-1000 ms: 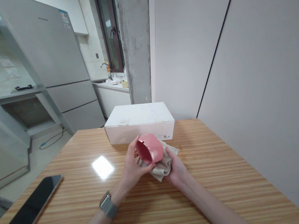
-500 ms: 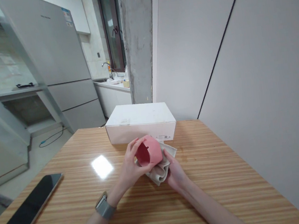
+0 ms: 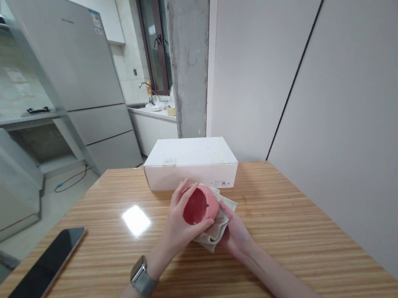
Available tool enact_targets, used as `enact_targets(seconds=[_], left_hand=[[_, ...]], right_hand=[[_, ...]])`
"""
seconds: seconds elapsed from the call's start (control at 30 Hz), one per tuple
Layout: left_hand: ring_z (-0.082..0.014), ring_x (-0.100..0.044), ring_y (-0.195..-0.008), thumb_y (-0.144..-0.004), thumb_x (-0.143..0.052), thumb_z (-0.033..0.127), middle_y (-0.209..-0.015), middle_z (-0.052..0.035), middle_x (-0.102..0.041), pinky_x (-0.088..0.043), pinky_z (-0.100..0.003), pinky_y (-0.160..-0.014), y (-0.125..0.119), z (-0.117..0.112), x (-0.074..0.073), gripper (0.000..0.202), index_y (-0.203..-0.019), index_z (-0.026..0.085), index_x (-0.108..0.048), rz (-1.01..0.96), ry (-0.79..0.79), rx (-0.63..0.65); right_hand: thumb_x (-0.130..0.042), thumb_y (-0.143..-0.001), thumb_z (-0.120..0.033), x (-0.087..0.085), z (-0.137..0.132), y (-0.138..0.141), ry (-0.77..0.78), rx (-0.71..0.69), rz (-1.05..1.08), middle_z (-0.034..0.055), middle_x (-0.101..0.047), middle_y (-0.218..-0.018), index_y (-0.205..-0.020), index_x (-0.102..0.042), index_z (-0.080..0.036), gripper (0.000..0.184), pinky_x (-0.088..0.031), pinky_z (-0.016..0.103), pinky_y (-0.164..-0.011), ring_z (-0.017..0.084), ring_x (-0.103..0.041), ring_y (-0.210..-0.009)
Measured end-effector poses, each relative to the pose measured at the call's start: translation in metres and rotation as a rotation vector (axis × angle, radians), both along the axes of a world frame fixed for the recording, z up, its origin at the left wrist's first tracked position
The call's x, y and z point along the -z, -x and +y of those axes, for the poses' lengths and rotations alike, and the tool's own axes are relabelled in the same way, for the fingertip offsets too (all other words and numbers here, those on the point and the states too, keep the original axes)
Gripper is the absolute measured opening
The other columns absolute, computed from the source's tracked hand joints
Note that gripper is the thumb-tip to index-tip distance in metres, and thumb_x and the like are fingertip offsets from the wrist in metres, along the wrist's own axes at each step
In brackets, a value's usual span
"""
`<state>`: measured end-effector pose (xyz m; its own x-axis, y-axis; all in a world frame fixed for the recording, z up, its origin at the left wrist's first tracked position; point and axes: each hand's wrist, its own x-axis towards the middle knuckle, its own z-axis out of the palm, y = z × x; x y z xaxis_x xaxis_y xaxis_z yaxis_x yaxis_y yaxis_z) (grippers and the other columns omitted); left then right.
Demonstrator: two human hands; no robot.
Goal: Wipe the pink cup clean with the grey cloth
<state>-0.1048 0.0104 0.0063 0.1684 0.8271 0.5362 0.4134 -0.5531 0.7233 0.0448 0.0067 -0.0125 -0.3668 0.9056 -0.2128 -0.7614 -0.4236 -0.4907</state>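
Pink notched-rim cup (image 3: 201, 204): likely stiff, slick, breakable; sidewall hold advised | left hand (image 3: 179, 220) grips rim | right hand (image 3: 237, 233) clasps beige cloth (image 3: 213, 235)

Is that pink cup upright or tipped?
Tipped: the pink cup is held sideways between the left hand and the cloth, its open mouth turned toward the camera, showing the inside.

Readable text: none | white cardboard box (image 3: 189, 152): dark square code (image 3: 224, 183) and fine print (image 3: 219, 181) on its front, too small | refrigerator (image 3: 90, 65), behind the box to its left: lettering (image 3: 67, 21) and blue-topped sticker (image 3: 95, 21), both illegible
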Motion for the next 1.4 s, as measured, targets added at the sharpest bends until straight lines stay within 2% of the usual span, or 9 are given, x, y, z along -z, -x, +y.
enact_targets(seconds=[0.1,0.23,0.3,0.47,0.53,0.67,0.87,1.2,1.4], left_hand=[[-0.0301,-0.039,-0.127,-0.060,-0.079,0.034,-0.138,-0.0089,-0.036,-0.036,-0.046,-0.105,-0.010,-0.003,0.005,0.083,-0.133,0.027,-0.041,-0.081,-0.007,-0.145],[-0.0300,-0.044,-0.121,-0.057,-0.078,0.030,-0.128,-0.0095,-0.042,-0.039,-0.047,-0.102,-0.016,-0.004,0.007,0.090,-0.136,0.025,-0.035,-0.121,0.030,-0.172],[-0.0307,-0.043,-0.122,-0.055,-0.078,0.027,-0.130,-0.0100,-0.041,-0.038,-0.047,-0.103,-0.012,-0.003,0.004,0.096,-0.139,0.024,-0.032,-0.082,0.034,-0.102],[-0.0326,-0.036,-0.130,-0.052,-0.075,0.019,-0.142,-0.0097,-0.032,-0.037,-0.044,-0.106,0.008,0.003,0.001,0.101,-0.141,0.027,-0.030,0.154,0.080,0.263],[-0.0336,-0.027,-0.135,-0.053,-0.073,0.016,-0.148,-0.0093,-0.024,-0.032,-0.047,-0.109,0.012,0.005,0.004,0.103,-0.144,0.029,-0.026,0.207,0.096,0.310],[-0.0349,-0.020,-0.138,-0.052,-0.080,0.026,-0.150,-0.0097,-0.016,-0.028,-0.051,-0.110,0.005,0.004,0.011,0.110,-0.145,0.030,-0.022,0.099,0.109,0.213],[-0.0290,-0.043,-0.124,-0.055,-0.082,0.031,-0.133,-0.0092,-0.041,-0.036,-0.048,-0.104,-0.021,-0.002,0.022,0.109,-0.144,0.029,-0.020,-0.295,0.173,-0.030],[-0.0276,-0.047,-0.120,-0.051,-0.083,0.031,-0.128,-0.0089,-0.047,-0.039,-0.042,-0.102,-0.009,0.004,0.018,0.097,-0.136,0.022,-0.036,-0.140,0.079,-0.013],[-0.0283,-0.049,-0.117,-0.051,-0.082,0.027,-0.126,-0.0080,-0.049,-0.041,-0.044,-0.099,-0.009,0.002,0.018,0.091,-0.132,0.023,-0.040,-0.136,0.066,-0.034]], right_hand=[[-0.043,-0.092,-0.036,0.004,0.000,0.001,-0.010,0.025,-0.003,0.0084,-0.071,-0.104,-0.112,-0.063,-0.012,0.037,-0.047,0.035,-0.092,0.021,-0.064,-0.101],[-0.044,-0.091,-0.036,0.004,0.002,-0.002,-0.012,0.051,-0.039,0.0065,-0.071,-0.103,-0.111,-0.063,-0.015,0.035,-0.048,0.036,-0.092,0.021,-0.064,-0.101],[-0.045,-0.090,-0.036,0.003,0.005,-0.006,-0.022,0.060,-0.057,0.0060,-0.071,-0.102,-0.110,-0.064,-0.015,0.034,-0.048,0.037,-0.091,0.021,-0.064,-0.101],[-0.050,-0.088,-0.034,0.004,0.014,-0.016,0.003,0.115,-0.076,0.0067,-0.073,-0.096,-0.101,-0.066,-0.013,0.030,-0.048,0.037,-0.092,0.022,-0.065,-0.097],[-0.049,-0.088,-0.032,0.005,0.016,-0.018,0.019,0.143,-0.075,0.0067,-0.073,-0.095,-0.099,-0.067,-0.014,0.028,-0.048,0.037,-0.092,0.022,-0.066,-0.096],[-0.049,-0.088,-0.034,0.005,0.016,-0.018,0.024,0.149,-0.062,0.0078,-0.072,-0.099,-0.101,-0.067,-0.014,0.030,-0.048,0.039,-0.092,0.023,-0.064,-0.100],[-0.045,-0.088,-0.037,0.003,0.016,-0.020,0.006,0.159,-0.042,0.0070,-0.070,-0.106,-0.105,-0.066,-0.015,0.035,-0.047,0.043,-0.094,0.024,-0.062,-0.104],[-0.051,-0.088,-0.037,-0.009,0.021,-0.039,-0.062,0.157,-0.090,0.0087,-0.072,-0.101,-0.107,-0.065,-0.012,0.034,-0.047,0.041,-0.094,0.024,-0.064,-0.102],[-0.050,-0.090,-0.036,-0.012,0.011,-0.085,-0.039,0.265,-0.166,0.0112,-0.071,-0.103,-0.113,-0.062,-0.012,0.036,-0.048,0.040,-0.092,0.024,-0.066,-0.099]])
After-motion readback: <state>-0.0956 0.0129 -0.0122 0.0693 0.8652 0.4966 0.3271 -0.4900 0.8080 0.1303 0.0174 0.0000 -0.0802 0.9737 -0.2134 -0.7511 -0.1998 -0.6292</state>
